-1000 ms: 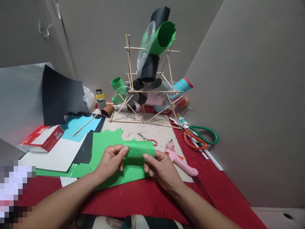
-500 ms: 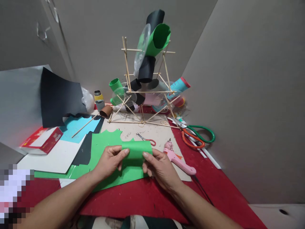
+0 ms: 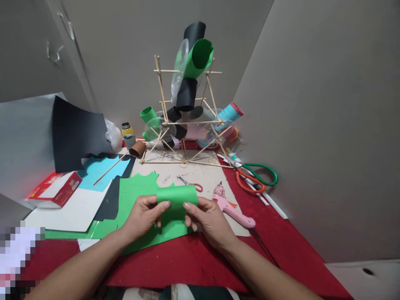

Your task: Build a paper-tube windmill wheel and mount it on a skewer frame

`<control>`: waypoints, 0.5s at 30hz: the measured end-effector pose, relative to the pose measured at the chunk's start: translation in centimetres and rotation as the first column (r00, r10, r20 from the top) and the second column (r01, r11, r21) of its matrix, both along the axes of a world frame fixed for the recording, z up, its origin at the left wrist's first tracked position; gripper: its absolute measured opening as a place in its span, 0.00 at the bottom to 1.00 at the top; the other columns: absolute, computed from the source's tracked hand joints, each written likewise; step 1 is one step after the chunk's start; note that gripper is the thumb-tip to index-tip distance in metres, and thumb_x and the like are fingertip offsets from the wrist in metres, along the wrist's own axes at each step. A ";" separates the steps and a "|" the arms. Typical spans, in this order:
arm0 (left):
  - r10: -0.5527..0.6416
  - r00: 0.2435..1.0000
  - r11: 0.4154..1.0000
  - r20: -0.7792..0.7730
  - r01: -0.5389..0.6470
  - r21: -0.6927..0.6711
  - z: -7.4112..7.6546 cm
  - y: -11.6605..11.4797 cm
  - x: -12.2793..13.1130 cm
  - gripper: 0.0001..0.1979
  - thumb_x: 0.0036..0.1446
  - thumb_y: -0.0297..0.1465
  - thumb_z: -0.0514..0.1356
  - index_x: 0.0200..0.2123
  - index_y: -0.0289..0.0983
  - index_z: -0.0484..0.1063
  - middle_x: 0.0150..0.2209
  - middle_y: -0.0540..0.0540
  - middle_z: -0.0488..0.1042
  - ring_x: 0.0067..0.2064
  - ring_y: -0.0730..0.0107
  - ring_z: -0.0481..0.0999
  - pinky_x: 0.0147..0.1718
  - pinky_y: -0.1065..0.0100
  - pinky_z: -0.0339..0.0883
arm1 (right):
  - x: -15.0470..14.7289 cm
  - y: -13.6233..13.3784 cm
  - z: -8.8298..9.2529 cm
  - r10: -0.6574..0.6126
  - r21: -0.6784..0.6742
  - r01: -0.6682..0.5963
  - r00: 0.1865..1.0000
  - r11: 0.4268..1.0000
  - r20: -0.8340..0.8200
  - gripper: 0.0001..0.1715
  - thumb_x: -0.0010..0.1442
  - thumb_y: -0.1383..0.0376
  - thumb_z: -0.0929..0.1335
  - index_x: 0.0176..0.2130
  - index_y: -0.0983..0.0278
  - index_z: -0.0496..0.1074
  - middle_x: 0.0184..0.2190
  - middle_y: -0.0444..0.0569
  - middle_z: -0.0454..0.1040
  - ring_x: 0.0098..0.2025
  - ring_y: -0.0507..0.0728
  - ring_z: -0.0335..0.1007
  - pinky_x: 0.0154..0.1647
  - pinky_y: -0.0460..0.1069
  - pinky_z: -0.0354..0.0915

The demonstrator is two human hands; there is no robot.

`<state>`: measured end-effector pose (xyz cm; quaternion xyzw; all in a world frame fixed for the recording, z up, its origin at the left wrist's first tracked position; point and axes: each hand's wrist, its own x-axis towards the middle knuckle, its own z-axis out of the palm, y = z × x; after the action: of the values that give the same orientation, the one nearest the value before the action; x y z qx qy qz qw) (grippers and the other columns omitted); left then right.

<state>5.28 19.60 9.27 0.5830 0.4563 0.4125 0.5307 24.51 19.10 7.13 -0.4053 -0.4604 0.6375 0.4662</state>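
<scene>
Between my two hands is a curved piece of green paper point(image 3: 177, 195), bent over into a partial roll. My left hand point(image 3: 144, 216) pinches its left end, thumb in front and fingers behind. At the right end, my right hand point(image 3: 206, 217) grips it the same way. Below lies a larger green sheet point(image 3: 137, 191) with scalloped cutouts along its top edge. Small red-handled scissors point(image 3: 191, 184) lie just beyond the held piece. A pink glue gun point(image 3: 233, 210) rests to the right of my right hand.
Behind stands a wooden stick frame point(image 3: 187, 161) carrying a clear disc with green and black paper tubes point(image 3: 200, 56). Large scissors point(image 3: 253, 177) lie right. At left are a red box point(image 3: 58, 189), blue paper point(image 3: 101, 171) and a brown tube point(image 3: 137, 148). A red cloth point(image 3: 175, 271) covers the table.
The view has shifted slightly. Both hands still hold the green piece, and its front face looks a little more tilted toward me, with the thumbs slightly nearer each other.
</scene>
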 end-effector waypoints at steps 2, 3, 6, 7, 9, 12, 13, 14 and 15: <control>-0.009 1.000 1.000 -0.006 0.009 -0.005 0.0 0.0 0.0 0.21 0.51 0.47 0.66 0.22 0.34 0.72 0.16 0.55 0.63 0.15 0.79 0.64 0.15 0.75 0.56 | 0.0 0.0 0.0 -0.006 0.008 0.006 1.000 1.000 0.009 0.20 0.53 0.51 0.75 0.29 0.65 0.74 0.15 0.42 0.72 0.14 0.47 0.58 0.16 0.42 0.53; -0.019 1.000 1.000 -0.010 0.019 -0.012 0.0 0.0 0.0 0.21 0.50 0.47 0.66 0.23 0.34 0.73 0.16 0.54 0.64 0.15 0.79 0.64 0.15 0.75 0.57 | 0.1 0.1 0.1 -0.007 0.011 0.007 1.000 1.000 0.010 0.20 0.53 0.51 0.75 0.28 0.65 0.74 0.15 0.43 0.73 0.14 0.47 0.58 0.16 0.42 0.52; -0.027 1.000 0.999 -0.015 0.027 -0.022 -0.1 0.0 -0.1 0.19 0.50 0.46 0.67 0.26 0.33 0.75 0.17 0.53 0.66 0.16 0.77 0.66 0.16 0.74 0.59 | 0.1 0.1 0.2 0.002 0.024 -0.002 1.000 1.000 0.012 0.20 0.52 0.51 0.75 0.31 0.66 0.76 0.16 0.43 0.73 0.14 0.47 0.58 0.16 0.42 0.53; -0.016 1.000 1.000 -0.019 0.015 -0.014 -0.1 -0.1 -0.1 0.19 0.50 0.46 0.67 0.26 0.33 0.76 0.17 0.53 0.66 0.16 0.76 0.66 0.16 0.74 0.59 | 0.1 0.1 0.2 0.006 0.030 -0.006 1.000 1.000 0.014 0.20 0.52 0.51 0.75 0.32 0.66 0.76 0.16 0.42 0.73 0.14 0.47 0.58 0.16 0.42 0.53; 0.027 0.998 0.999 -0.048 -0.026 0.027 -0.1 -0.1 -0.1 0.18 0.51 0.45 0.66 0.26 0.34 0.76 0.16 0.52 0.68 0.17 0.74 0.67 0.17 0.73 0.60 | 0.1 0.1 0.3 -0.011 0.041 0.011 1.000 0.999 0.013 0.21 0.51 0.51 0.76 0.35 0.65 0.77 0.16 0.42 0.73 0.14 0.47 0.59 0.16 0.42 0.55; 0.132 0.981 0.976 -0.144 -0.104 0.190 0.0 -0.2 -0.3 0.16 0.54 0.41 0.64 0.22 0.35 0.77 0.19 0.49 0.72 0.21 0.72 0.69 0.22 0.71 0.62 | 0.2 0.3 0.4 -0.117 0.065 0.119 0.993 0.991 -0.024 0.25 0.47 0.51 0.77 0.41 0.64 0.77 0.19 0.43 0.75 0.18 0.49 0.64 0.17 0.43 0.58; 0.168 0.971 0.958 -0.173 -0.119 0.262 0.0 -0.2 -0.3 0.15 0.55 0.39 0.64 0.23 0.35 0.78 0.20 0.49 0.73 0.23 0.71 0.70 0.24 0.71 0.63 | 0.2 0.4 0.4 -0.164 0.080 0.167 0.986 0.983 -0.041 0.28 0.47 0.52 0.78 0.44 0.63 0.77 0.21 0.44 0.76 0.20 0.51 0.66 0.18 0.43 0.60; 0.199 0.961 0.934 -0.190 -0.127 0.334 0.1 -0.2 -0.4 0.13 0.55 0.37 0.64 0.24 0.36 0.79 0.22 0.49 0.74 0.25 0.70 0.70 0.26 0.70 0.64 | 0.3 0.5 0.4 -0.207 0.099 0.212 0.977 0.972 -0.054 0.29 0.48 0.52 0.78 0.47 0.62 0.76 0.23 0.45 0.77 0.22 0.52 0.68 0.19 0.43 0.61; 0.221 0.955 0.908 -0.197 -0.128 0.399 0.1 -0.1 -0.4 0.11 0.56 0.36 0.63 0.26 0.37 0.80 0.23 0.49 0.75 0.26 0.69 0.71 0.28 0.69 0.65 | 0.4 0.6 0.4 -0.243 0.120 0.249 0.968 0.961 -0.062 0.29 0.49 0.53 0.77 0.48 0.62 0.76 0.25 0.46 0.78 0.24 0.52 0.69 0.19 0.43 0.62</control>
<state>4.85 19.46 9.36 0.6769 0.4781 0.4665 0.3093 24.93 19.66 7.53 -0.4138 -0.4351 0.5535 0.5771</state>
